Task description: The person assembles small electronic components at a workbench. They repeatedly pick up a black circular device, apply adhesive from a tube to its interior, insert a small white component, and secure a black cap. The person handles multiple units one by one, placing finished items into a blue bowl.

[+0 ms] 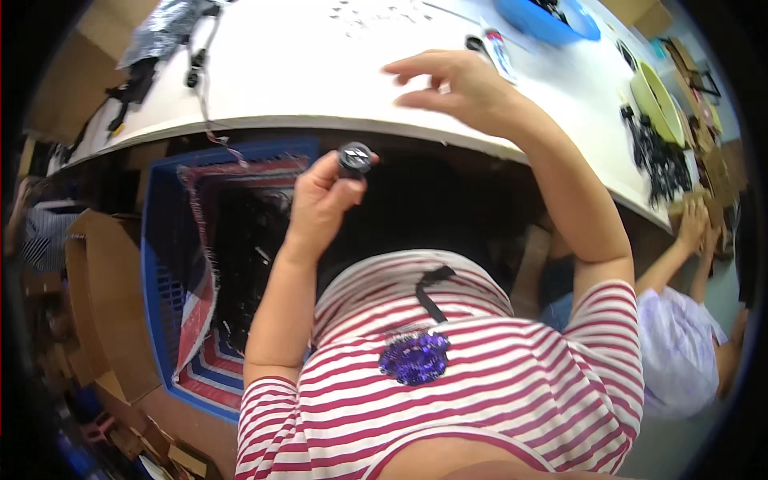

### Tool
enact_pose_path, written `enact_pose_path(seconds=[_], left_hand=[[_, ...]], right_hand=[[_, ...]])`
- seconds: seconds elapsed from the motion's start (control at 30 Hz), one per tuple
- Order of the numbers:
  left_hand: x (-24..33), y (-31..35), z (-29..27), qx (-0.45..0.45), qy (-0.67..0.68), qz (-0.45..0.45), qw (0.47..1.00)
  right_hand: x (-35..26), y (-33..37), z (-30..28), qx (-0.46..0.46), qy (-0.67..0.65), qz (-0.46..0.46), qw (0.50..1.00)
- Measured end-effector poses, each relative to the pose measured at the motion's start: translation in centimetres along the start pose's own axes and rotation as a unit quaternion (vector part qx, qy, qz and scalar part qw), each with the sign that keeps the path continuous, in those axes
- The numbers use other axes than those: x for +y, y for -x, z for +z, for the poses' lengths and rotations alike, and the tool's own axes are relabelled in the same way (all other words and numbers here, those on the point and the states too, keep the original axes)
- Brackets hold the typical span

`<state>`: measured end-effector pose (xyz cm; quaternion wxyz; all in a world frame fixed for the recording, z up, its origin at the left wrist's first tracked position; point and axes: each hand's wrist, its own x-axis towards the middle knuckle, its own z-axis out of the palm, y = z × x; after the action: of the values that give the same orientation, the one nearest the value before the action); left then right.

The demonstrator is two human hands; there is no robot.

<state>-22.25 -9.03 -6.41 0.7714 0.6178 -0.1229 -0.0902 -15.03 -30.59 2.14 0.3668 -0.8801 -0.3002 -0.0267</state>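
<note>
My left hand (320, 194) is closed around a small black round part (354, 161) with a shiny top, held just off the table's near edge. Over the white table (296, 80) hovers my right hand (456, 88), its fingers apart and nothing visible between them. Beyond that hand lie a white tube (498, 54) with a red and blue print and a small black piece (474, 44). Several tiny dark parts (380, 16) are scattered at the far middle of the tabletop.
Left of me stands a blue crate (152, 240) lined with striped cloth, holding many black parts; a cardboard box (112, 296) is beside it. A blue basin (552, 28), yellow basin (656, 100) and black pile (656, 156) occupy the right side. A co-worker (680, 344) sits at right.
</note>
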Motion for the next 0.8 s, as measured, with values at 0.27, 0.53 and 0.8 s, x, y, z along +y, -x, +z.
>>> enact_pose_path(seconds=[0.27,0.53,0.8], left_hand=[[0.4,-0.1,0.0,-0.055,0.050,-0.037,0.997],[0.8,1.3,-0.4,-0.057,0.067,-0.010,0.996],[1.1,0.9,0.1,-0.075,0.069,-0.021,0.995]], right_hand=[[11.7,-0.2,-4.2,0.022,0.429,0.118,0.895],[8.2,-3.1,-3.0,0.099,0.011,0.122,0.987],[8.5,-2.6,0.3,0.049,-0.232,0.154,0.959]])
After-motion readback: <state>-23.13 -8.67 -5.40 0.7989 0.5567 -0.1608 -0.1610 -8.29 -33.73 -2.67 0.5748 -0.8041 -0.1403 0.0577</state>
